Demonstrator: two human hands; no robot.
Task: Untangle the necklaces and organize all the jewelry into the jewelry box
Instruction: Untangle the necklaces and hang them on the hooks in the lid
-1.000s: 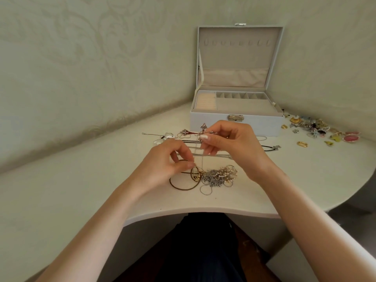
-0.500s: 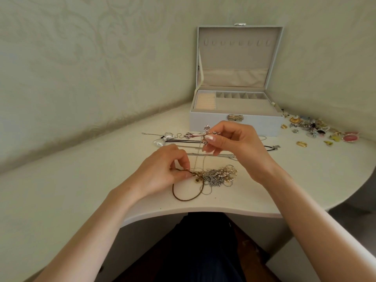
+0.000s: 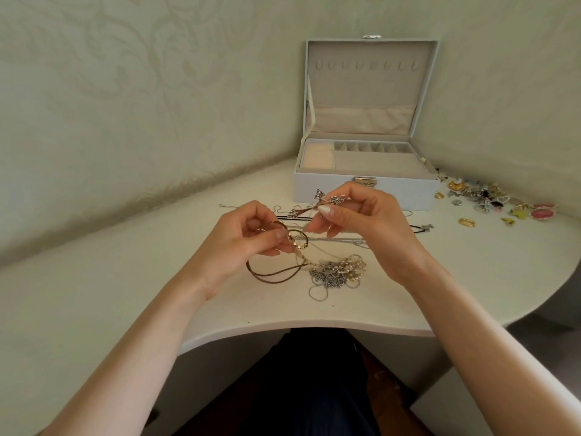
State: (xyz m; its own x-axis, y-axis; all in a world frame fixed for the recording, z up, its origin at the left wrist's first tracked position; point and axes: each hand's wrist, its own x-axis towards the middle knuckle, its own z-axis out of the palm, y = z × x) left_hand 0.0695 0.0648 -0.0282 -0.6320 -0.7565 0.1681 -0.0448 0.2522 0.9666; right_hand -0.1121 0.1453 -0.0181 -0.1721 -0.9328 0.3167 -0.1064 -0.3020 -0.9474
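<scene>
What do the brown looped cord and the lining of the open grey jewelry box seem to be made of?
The brown looped cord looks like matte suede or leather: dull, no glint. The grey jewelry box's lining looks like beige velvet or felt: soft, non-reflective.

Pale green wall (image 3: 125, 89) with faint leafy swirls. White box (image 3: 364, 193), beige lining inside. Cream bench (image 3: 125, 294). Now a brown cord (image 3: 270, 276), a silver-and-pearl tangle (image 3: 339, 270), pink trinkets (image 3: 542, 213), one gold ring (image 3: 467, 222).
</scene>
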